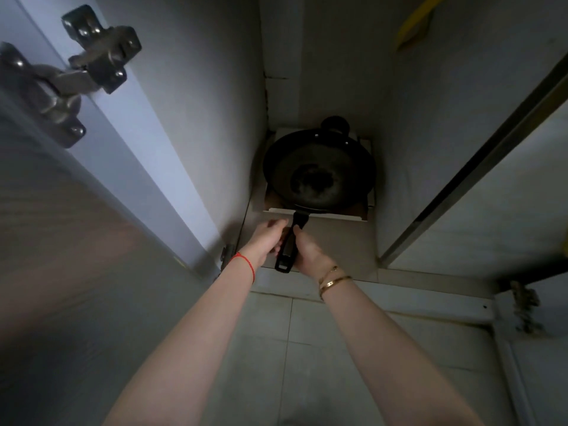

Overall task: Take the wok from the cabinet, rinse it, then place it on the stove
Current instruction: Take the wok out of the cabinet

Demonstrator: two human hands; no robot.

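A black wok [319,170] sits deep inside the dim cabinet, resting on a white box [338,215]. A small loop handle shows at its far rim. Its long black handle [290,241] points toward me. My left hand [266,238] wraps the handle from the left, with a red string at the wrist. My right hand [309,252] grips it from the right, gold bangles on that wrist. Both hands close around the handle near the cabinet's front edge.
The open cabinet door [76,241] stands at the left with two metal hinges [101,50]. A second door [507,179] stands at the right. The cabinet walls are close on both sides. A yellow object [415,23] hangs at the back top. Tiled floor [307,348] lies below.
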